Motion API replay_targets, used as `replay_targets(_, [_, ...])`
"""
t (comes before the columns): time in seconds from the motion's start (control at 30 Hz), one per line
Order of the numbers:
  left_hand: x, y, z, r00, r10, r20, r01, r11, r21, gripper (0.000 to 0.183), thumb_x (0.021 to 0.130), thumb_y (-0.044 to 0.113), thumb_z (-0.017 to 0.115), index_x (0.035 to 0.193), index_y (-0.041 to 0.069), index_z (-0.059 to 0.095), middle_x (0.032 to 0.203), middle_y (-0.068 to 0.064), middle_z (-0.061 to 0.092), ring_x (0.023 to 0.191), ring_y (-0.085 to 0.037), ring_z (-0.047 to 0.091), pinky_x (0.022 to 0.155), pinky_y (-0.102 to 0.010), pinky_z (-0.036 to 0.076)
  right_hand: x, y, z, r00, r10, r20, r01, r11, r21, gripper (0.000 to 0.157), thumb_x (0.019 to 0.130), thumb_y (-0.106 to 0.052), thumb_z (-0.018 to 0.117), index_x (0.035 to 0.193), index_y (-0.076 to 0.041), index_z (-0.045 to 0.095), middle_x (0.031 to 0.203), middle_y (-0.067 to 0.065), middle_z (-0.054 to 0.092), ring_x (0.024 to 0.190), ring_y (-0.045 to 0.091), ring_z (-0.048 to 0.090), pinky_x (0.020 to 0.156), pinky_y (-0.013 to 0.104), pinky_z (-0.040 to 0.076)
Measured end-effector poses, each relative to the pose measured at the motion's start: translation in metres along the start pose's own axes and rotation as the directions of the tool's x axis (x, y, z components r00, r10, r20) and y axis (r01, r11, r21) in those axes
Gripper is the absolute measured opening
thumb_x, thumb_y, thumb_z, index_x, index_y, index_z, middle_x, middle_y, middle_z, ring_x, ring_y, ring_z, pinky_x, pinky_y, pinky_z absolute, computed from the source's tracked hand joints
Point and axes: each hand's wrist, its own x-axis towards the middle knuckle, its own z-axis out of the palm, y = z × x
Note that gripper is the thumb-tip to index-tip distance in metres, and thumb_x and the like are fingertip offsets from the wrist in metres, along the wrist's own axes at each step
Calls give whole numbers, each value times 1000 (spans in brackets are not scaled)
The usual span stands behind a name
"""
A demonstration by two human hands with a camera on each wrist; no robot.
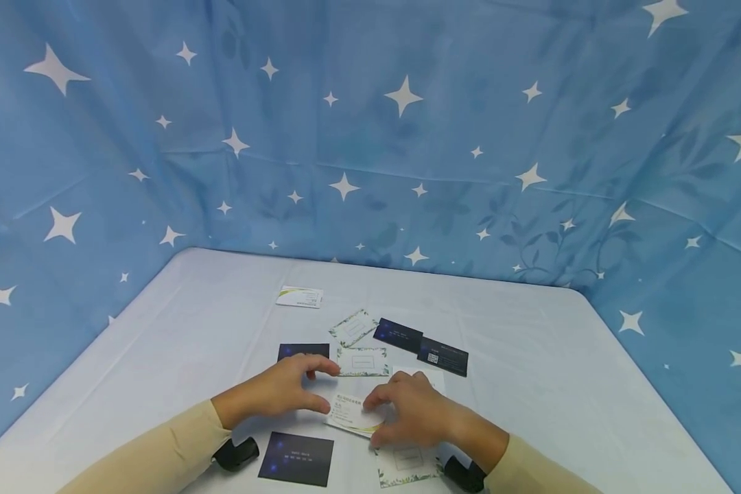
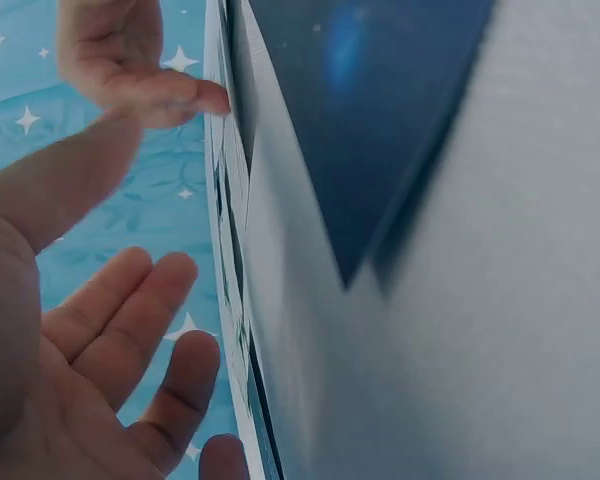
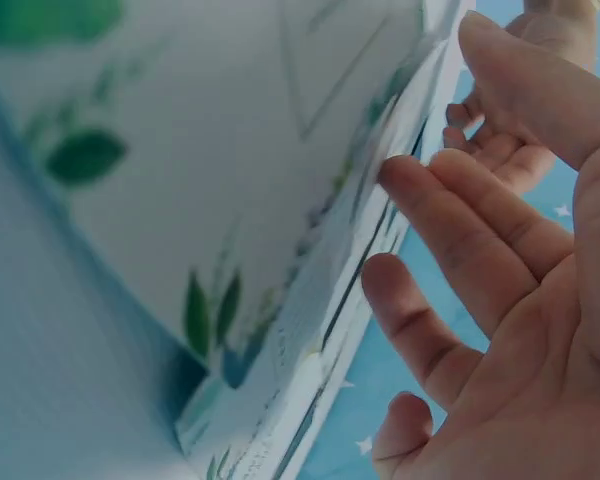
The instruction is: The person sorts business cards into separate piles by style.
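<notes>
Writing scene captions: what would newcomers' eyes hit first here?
Likely the blue fabric backdrop with white stars, filling the head view's top half. Then the bare left hand beside, and right hand partly over, a white rectangular card with a yellow stripe; a dark navy rectangular card lies to its lower left.

The right hand (image 1: pixel 420 410) partly hides a white card (image 1: pixel 348 414) — its small print (image 1: pixel 347 405) unreadable.

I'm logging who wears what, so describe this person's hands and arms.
The left hand and right hand wear no gloves. The left sleeve and right sleeve are plain pale beige. A black device shows by the left sleeve, a second black device by the right one.
</notes>
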Motion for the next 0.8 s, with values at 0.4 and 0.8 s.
replay_targets(0.4, [0, -4, 6, 998, -55, 25, 53, 995, 83, 59, 73, 26, 90, 126, 16, 66, 118, 4, 58, 104, -22, 50, 90, -44, 42, 12, 6, 0, 999, 50, -15, -49, 998, 51, 53, 79, -48, 81, 126, -26, 69, 117, -20, 63, 107, 10, 49, 94, 44, 35])
replay_targets(0.8, [3, -2, 8, 994, -99, -36, 104, 980, 168, 60, 72, 17, 90, 126, 18, 65, 123, -7, 56, 108, -24, 50, 94, -49, 42, 12, 2, 3, 990, 73, -123, -86, 992, -97, 53, 77, -42, 85, 124, -20, 70, 109, -13, 65, 99, 15, 49, 85, 41, 35])
